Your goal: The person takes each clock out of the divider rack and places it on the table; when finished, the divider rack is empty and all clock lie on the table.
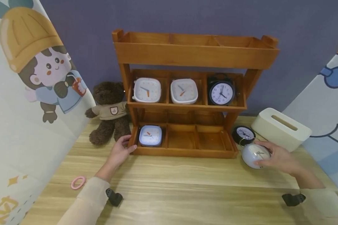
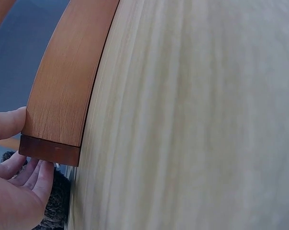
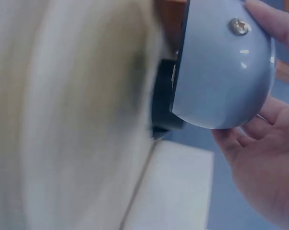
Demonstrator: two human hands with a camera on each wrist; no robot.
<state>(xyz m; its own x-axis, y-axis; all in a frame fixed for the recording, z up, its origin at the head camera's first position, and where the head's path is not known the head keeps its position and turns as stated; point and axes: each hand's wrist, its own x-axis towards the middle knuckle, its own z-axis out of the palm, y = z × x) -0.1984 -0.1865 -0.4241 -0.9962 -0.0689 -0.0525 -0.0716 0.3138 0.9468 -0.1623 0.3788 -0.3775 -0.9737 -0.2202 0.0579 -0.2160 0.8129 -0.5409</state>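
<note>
My left hand [image 1: 119,153] grips the lower left corner of a brown wooden rack [image 1: 183,152]; in the left wrist view the thumb is on one side of the corner [image 2: 56,143] and the fingers curl round the other. At the right, my right hand [image 1: 280,157] holds a round pale-blue alarm clock [image 1: 250,155] with a thin wire handle, its face tilted upward. The right wrist view shows the clock's smooth rounded back [image 3: 221,72] between thumb and fingers. Just behind it stands a round black alarm clock [image 1: 240,132], partly covered by the held one.
The rack's middle tier holds two white square clocks [image 1: 147,90] and a black alarm clock [image 1: 221,92]. A blue square clock [image 1: 150,136] sits in the bottom left compartment. Around the rack are a brown teddy bear [image 1: 108,107], a cream tissue box [image 1: 281,128] and a pink ring [image 1: 78,182].
</note>
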